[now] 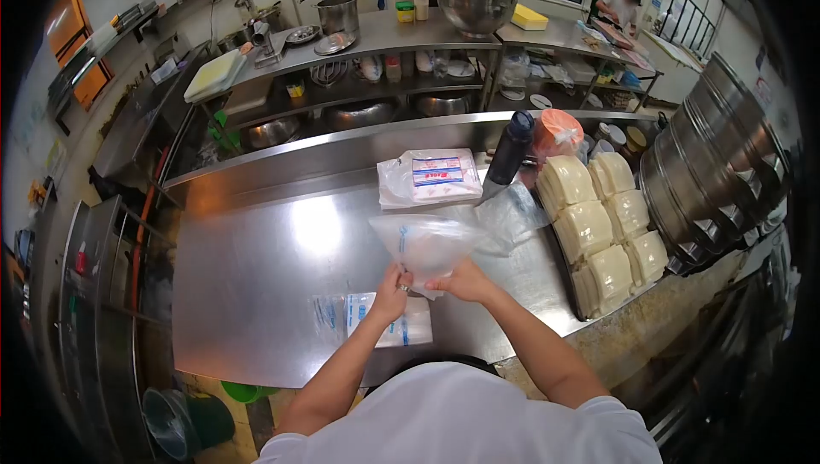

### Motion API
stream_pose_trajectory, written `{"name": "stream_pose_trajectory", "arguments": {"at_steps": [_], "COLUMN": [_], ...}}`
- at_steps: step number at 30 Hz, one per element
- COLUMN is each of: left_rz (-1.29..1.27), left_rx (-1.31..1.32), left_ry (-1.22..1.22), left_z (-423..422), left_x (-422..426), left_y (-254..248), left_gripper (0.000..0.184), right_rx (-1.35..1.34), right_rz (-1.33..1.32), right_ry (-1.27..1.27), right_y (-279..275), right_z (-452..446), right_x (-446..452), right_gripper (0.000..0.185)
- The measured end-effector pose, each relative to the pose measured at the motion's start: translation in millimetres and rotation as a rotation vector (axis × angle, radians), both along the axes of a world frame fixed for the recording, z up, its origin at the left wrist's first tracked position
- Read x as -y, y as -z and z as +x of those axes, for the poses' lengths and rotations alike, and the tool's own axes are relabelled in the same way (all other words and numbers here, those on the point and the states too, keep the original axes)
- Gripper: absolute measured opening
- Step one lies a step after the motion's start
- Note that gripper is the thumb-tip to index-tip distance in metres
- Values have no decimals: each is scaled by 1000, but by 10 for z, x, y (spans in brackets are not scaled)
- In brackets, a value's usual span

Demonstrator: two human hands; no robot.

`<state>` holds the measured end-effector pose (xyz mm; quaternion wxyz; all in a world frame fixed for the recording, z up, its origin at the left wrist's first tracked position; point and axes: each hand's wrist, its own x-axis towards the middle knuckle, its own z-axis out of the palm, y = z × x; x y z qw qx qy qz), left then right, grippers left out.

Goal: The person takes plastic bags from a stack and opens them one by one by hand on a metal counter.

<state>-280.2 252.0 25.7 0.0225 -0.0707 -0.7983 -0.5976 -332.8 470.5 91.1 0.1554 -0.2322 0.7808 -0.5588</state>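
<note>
My left hand [392, 293] and my right hand [462, 282] both pinch the near edge of a clear plastic bag [424, 246], which spreads out above the steel table [248, 293]. Just below my hands lies a stack of flat bags with blue print [410, 324]. Beyond the held bag is a white package with a red and blue label [436, 175]. Another crumpled clear bag [511, 216] rests to its right.
At the right, a dark tray holds several wrapped cream-coloured stacks [583, 229], beside tall steel steamers [709, 156]. A dark bottle [512, 148] and an orange bag [558, 132] stand at the back edge. People work beyond the rear counter [384, 37].
</note>
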Motion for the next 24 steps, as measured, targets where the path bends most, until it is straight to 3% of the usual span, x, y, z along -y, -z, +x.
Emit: {"name": "stream_pose_trajectory", "arguments": {"at_steps": [2,5,8,11,14,17,20,24], "left_rz": [-121,-214,-207,-223,-332,-480,-605,-715], "left_rx": [35,-33,-93,-51,0,13,34,65], "left_ry": [-9,-61,-120,-157,-189,-185,-160,-128], "left_z": [8,116,270,447,679,906,1051,1170], "left_x": [46,99,137,260,346,432,431,421], "left_y": [-12,-101,-289,-199,-7,215,276,425], "left_gripper": [48,50,53,55,58,62,66,72], "right_rx": [-92,-269,2,347,3,-19,404,449], "right_rz": [-64,209,485,650,779,684,367,201], "right_ry": [11,178,254,83,92,44,108,250], "right_y": [134,200,752,507,791,945,1293,1249], "right_z": [0,80,311,650,891,957,998,1145], "right_x": [-29,-279,-466,-49,365,405,154,63], "right_gripper": [84,85,75,63,53,38,25,21]}}
